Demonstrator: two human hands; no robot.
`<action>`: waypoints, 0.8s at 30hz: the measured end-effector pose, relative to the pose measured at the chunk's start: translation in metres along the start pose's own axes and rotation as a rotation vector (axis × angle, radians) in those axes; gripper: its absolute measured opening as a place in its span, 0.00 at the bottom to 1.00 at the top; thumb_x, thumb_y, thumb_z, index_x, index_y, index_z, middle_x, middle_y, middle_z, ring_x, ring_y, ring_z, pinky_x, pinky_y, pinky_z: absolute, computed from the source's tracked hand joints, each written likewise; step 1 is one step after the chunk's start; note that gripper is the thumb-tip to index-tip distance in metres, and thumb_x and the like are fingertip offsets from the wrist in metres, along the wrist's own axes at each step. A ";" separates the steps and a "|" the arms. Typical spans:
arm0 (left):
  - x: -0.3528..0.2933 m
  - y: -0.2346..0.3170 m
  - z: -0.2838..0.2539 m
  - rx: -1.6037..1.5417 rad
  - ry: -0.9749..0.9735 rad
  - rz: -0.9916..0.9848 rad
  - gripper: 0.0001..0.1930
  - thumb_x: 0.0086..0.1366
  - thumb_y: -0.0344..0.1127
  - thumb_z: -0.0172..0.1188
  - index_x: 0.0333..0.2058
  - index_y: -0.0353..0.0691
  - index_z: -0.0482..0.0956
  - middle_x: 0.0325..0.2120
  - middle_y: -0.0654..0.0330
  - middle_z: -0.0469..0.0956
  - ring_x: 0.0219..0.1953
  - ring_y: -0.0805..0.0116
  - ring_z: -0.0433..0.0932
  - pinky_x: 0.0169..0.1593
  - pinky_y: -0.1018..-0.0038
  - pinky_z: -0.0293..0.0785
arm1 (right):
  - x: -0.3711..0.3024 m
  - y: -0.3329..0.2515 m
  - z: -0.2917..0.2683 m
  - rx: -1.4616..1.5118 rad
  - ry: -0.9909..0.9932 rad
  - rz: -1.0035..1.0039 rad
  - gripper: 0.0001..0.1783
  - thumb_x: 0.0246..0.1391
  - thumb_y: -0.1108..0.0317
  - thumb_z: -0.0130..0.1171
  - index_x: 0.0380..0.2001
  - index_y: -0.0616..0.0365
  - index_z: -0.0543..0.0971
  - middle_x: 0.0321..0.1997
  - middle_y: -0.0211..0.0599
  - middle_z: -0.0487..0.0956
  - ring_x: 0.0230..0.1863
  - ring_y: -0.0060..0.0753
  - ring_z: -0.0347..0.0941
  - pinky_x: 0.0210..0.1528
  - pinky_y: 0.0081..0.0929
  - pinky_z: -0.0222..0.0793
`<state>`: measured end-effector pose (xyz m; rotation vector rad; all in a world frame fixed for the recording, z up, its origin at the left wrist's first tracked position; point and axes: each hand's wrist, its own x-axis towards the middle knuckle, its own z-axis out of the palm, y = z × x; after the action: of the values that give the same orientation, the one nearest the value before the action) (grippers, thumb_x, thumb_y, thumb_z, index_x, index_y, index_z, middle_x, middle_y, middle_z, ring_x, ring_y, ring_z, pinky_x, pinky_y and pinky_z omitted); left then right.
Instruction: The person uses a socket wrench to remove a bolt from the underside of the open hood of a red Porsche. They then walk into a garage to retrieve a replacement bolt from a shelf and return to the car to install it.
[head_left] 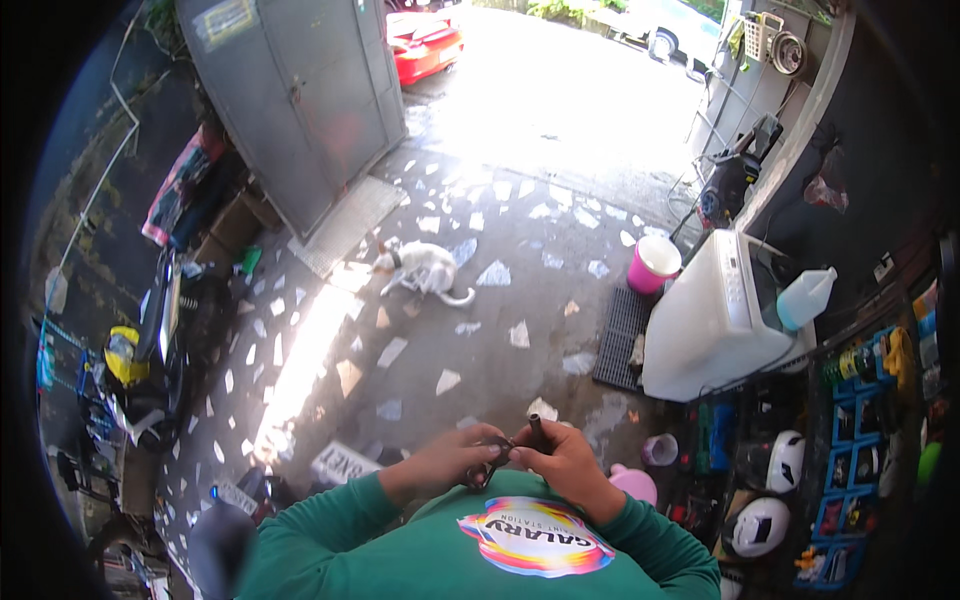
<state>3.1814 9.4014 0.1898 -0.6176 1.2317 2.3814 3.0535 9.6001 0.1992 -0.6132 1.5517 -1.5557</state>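
Note:
Both hands meet close in front of my green shirt [400, 560]. In my right hand [570, 465] is a dark rod-like piece [538, 430], its round end sticking up past the thumb. My left hand [455, 462] is closed on a small dark piece [482, 474] with a curved, loop-like lower part. The two dark pieces come together between my fingertips; whether they are one thing or two I cannot tell. Fingers cover much of both, so their exact kind stays hidden.
A white dog [428, 268] sits on the stone-chip floor [480, 390] ahead. At right stand a white washing machine [700, 330], a pink bucket [652, 264], helmets [757, 527] and blue bins [845, 470]. Motorcycles [150, 370] and a grey metal cabinet [290, 100] are left.

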 end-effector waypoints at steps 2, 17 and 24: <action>0.073 0.060 -0.005 -0.056 -0.053 0.001 0.11 0.74 0.32 0.59 0.53 0.44 0.75 0.35 0.66 0.79 0.27 0.78 0.76 0.32 0.80 0.75 | 0.060 -0.027 -0.058 0.114 0.041 0.031 0.09 0.61 0.70 0.65 0.42 0.63 0.81 0.28 0.26 0.78 0.28 0.15 0.70 0.30 0.16 0.64; 0.537 0.508 0.006 0.011 -0.045 0.198 0.11 0.73 0.30 0.58 0.53 0.45 0.76 0.37 0.65 0.79 0.31 0.79 0.76 0.34 0.80 0.73 | 0.549 -0.241 -0.496 0.044 -0.135 0.083 0.08 0.60 0.76 0.59 0.42 0.61 0.81 0.35 0.31 0.84 0.29 0.16 0.75 0.28 0.16 0.66; 0.738 0.696 -0.085 -0.168 -0.099 0.179 0.10 0.74 0.30 0.58 0.52 0.45 0.77 0.39 0.66 0.79 0.32 0.79 0.75 0.35 0.81 0.73 | 0.848 -0.278 -0.622 -0.165 -0.274 0.306 0.09 0.57 0.76 0.58 0.41 0.60 0.81 0.31 0.31 0.84 0.30 0.15 0.77 0.27 0.17 0.65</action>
<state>2.2243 9.0561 0.2041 -0.4482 1.0938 2.6500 2.0324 9.2242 0.2159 -0.6188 1.4919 -1.0763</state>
